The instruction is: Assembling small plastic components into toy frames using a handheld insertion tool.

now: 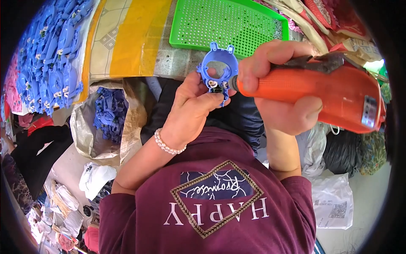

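My left hand (pixel 192 103) is closed on a blue plastic housing part (pixel 219 57) with a round opening, two tabs at its top and small white and dark green pieces near its bottom. In my right hand (pixel 279 80) is an orange electric screwdriver (pixel 330 91), lying almost level, its fingers wrapped round the body. The screwdriver's dark nose (pixel 233 83) points left and meets the right side of the housing part, by the small pieces. Its bit tip is hidden there. A beaded bracelet (pixel 167 146) circles my left wrist.
Beyond my hands a green perforated tray (pixel 228 25) rests on the table, with small metal screws in its right corner. Many similar blue parts (pixel 55 55) are heaped at the far left. Below the table's edge, an open sack (pixel 84 131) holds more blue pieces (pixel 109 112). Black bags (pixel 342 152) stand at right.
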